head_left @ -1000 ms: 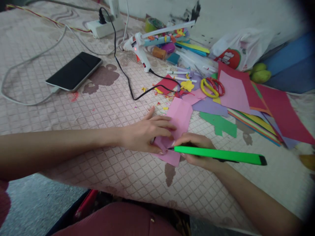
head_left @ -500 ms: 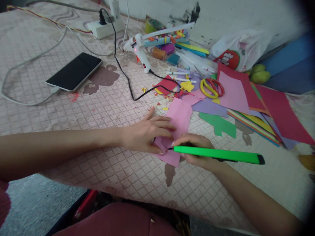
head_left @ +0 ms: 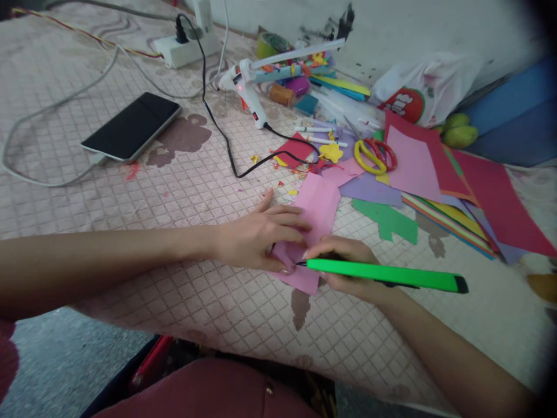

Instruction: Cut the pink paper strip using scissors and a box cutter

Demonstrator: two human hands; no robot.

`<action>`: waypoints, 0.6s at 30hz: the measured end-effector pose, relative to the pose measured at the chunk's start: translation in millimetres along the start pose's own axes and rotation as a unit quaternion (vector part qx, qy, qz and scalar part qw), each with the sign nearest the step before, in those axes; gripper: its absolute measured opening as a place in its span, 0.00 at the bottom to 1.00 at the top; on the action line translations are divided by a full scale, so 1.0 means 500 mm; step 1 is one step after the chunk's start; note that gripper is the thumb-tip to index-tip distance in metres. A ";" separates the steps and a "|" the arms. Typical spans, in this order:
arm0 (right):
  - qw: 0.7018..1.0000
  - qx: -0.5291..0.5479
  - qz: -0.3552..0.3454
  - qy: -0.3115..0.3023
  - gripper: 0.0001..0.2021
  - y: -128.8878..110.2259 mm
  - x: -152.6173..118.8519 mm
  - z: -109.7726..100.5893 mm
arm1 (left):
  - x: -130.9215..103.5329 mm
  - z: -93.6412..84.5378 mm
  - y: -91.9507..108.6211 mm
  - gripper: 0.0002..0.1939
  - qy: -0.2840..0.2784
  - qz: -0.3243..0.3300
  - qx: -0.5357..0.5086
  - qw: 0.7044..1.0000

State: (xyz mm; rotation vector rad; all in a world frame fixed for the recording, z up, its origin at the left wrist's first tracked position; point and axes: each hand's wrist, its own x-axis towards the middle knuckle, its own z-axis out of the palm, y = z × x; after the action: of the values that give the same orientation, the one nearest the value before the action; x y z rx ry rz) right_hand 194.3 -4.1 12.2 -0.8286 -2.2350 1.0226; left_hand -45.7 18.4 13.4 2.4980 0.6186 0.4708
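A pink paper strip (head_left: 319, 200) lies on the patterned cloth in front of me. My left hand (head_left: 265, 238) rests on its left side with the fingers spread, thumb and fingertips touching the paper. My right hand (head_left: 348, 264) grips a green pen (head_left: 383, 274) close to its dark tip. That tip meets the paper beside my left thumb. Part of the strip is hidden under my left hand.
Behind are a white glue gun (head_left: 252, 96) with a black cord, yellow-red scissors (head_left: 375, 157) and paper scraps. A tablet (head_left: 133, 126) lies left, a power strip (head_left: 187, 51) behind it. Colored sheets (head_left: 500, 197) and green paper (head_left: 387, 219) lie right.
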 end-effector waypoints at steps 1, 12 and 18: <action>1.000 0.001 0.003 0.020 0.09 -0.004 0.000 0.000 | 0.000 -0.001 0.001 0.19 0.001 -0.001 0.000 1.000; 0.985 -0.068 0.066 0.145 0.10 -0.065 -0.024 0.031 | -0.001 0.000 0.002 0.19 0.002 -0.004 0.000 1.000; 0.984 -0.071 0.075 0.146 0.11 -0.052 -0.025 0.045 | -0.001 0.000 0.003 0.20 0.001 -0.008 -0.007 1.000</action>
State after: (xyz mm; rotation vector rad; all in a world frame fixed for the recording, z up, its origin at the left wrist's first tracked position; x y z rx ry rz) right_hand 179.2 -36.9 17.7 -1.1454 -2.0337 0.7565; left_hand -45.5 16.9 14.1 2.4766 0.6341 0.4696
